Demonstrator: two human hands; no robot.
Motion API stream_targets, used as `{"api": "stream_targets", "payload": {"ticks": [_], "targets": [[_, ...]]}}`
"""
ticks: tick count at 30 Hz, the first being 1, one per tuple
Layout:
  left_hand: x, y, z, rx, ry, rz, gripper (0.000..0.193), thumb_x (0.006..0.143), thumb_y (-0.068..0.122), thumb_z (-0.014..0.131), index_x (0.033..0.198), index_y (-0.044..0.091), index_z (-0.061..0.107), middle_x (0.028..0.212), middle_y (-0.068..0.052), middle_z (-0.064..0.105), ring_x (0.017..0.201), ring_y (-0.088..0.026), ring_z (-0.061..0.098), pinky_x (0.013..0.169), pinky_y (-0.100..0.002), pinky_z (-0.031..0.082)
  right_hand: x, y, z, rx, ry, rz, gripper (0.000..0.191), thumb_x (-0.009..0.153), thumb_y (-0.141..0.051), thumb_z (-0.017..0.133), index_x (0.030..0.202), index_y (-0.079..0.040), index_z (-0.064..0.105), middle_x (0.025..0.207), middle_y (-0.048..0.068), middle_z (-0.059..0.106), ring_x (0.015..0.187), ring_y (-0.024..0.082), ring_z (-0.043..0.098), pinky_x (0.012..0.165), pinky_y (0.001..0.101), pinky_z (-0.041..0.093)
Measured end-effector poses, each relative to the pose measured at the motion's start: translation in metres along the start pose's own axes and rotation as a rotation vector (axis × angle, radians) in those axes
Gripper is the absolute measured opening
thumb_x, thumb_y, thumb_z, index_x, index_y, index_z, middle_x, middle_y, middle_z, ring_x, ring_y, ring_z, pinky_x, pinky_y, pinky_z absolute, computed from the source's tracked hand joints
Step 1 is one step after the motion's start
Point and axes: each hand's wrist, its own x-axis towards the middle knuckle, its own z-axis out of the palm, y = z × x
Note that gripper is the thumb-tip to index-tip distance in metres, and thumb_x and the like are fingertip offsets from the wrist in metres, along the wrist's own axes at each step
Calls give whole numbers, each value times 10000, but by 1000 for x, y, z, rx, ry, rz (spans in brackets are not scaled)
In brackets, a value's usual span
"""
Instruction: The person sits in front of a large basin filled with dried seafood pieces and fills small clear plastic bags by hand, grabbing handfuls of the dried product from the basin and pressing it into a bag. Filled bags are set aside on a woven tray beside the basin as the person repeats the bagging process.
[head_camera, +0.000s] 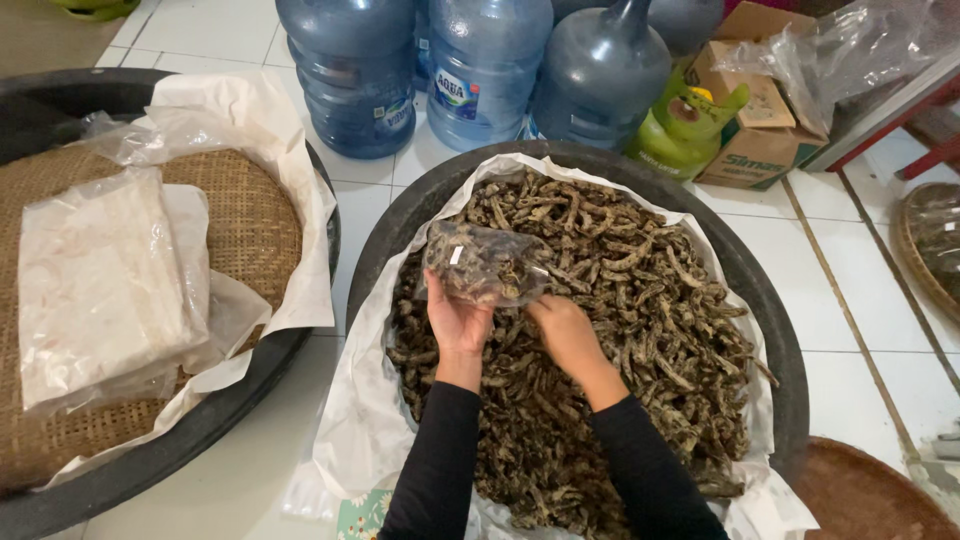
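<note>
Your left hand (458, 322) grips the small clear plastic bag (485, 264) from below, fingers curled around its lower edge, and your right hand (566, 330) pinches the bag's bottom corner at its 5 o'clock side. The bag is part-filled with dark strips and lies with its long axis running roughly 9 to 3 o'clock, tilted a little downward toward 3; you cannot tell which end is its mouth. It hangs just above the heap of dried brown strips (620, 330) that fills the white plastic liner (365, 400) inside the big black round tub (770, 310).

At 9 o'clock from your hands sits a second black tub (150, 460), holding a woven round tray (250, 230) with a stack of flat clear plastic bags (100, 290) lying on it and a sheet of white liner draped over its rim. The two tubs stand just beside each other, with a strip of white tile floor (250, 470) between them.

At 12 o'clock, beyond the tub, three large blue water jugs (480, 70) stand in a row, each with a small blue-and-white label on its side. At 1 o'clock a green gas cylinder (685, 130) stands against a brown cardboard box (760, 130) printed in green, with crumpled clear plastic (850, 50) over it. At 4 o'clock, the rim of a brown round tray (860, 495) shows at the frame's edge.
</note>
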Motion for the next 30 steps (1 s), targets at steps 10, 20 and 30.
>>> {"api": "stream_targets", "payload": {"ticks": [10,20,30], "targets": [[-16,-4,30,-146,-150,38,594,1043,464,490,1504,89,468,1502,-131,546,1366,-318,548,1152,-586,437,-11,-8,5,-139,-95,-145,225,846,-38,729,1065,-83,745,1071,113,726,1062,326,660,941,436,523],[5,-8,4,-170,-20,78,595,1056,468,483,1491,63,491,1501,-141,556,1350,-346,555,1121,-486,487,-21,-38,-118,346,695,-38,138,944,-10,773,1077,-17,734,1065,111,742,851,184,728,735,296,597],[-18,-18,32,14,72,-14,595,1039,521,482,1442,85,514,1431,-135,595,1290,-318,590,1108,-523,470,-21,-79,-116,15,771,-182,166,904,-25,835,1053,-11,764,1008,117,702,748,169,698,622,272,564]]}}
